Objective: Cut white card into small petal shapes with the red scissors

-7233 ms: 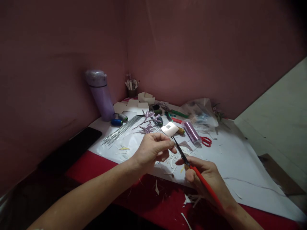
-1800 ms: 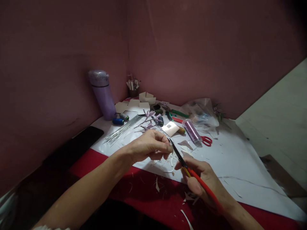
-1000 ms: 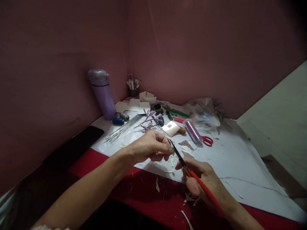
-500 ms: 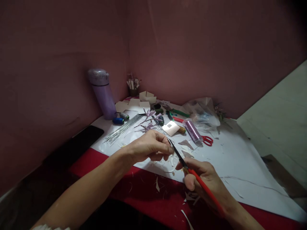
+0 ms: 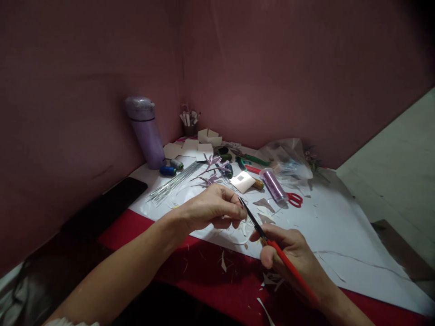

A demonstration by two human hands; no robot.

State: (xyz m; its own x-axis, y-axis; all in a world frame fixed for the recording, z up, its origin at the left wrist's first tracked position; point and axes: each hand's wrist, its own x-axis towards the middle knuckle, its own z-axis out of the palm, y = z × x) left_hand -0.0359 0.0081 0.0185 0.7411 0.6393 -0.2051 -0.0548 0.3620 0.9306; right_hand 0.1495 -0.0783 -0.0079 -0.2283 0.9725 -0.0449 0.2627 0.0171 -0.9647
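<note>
My right hand [image 5: 301, 256] is closed around red-handled scissors [image 5: 287, 262], their dark blades angled up and left. The blade tips reach the fingertips of my left hand [image 5: 215, 206]. My left fingers are pinched together above the near part of the white sheet; what they hold is too small to make out. Just beyond that hand lies a purple flower sprig [image 5: 212, 167]. A cream card [image 5: 242, 182] and triangular paper scraps [image 5: 264, 205] lie past the scissor tips.
Thin wires [image 5: 176, 181], blue thread [image 5: 167, 170], a purple tube [image 5: 273, 184], red scissor loops [image 5: 295, 199] and a plastic bag [image 5: 287, 158] lie on the white sheet [image 5: 333, 226]. A purple bottle [image 5: 146, 133] stands by the wall. Offcuts litter the red cloth [image 5: 204, 267].
Almost nothing differs. The scissor blades and my left fingertips have shifted very slightly.
</note>
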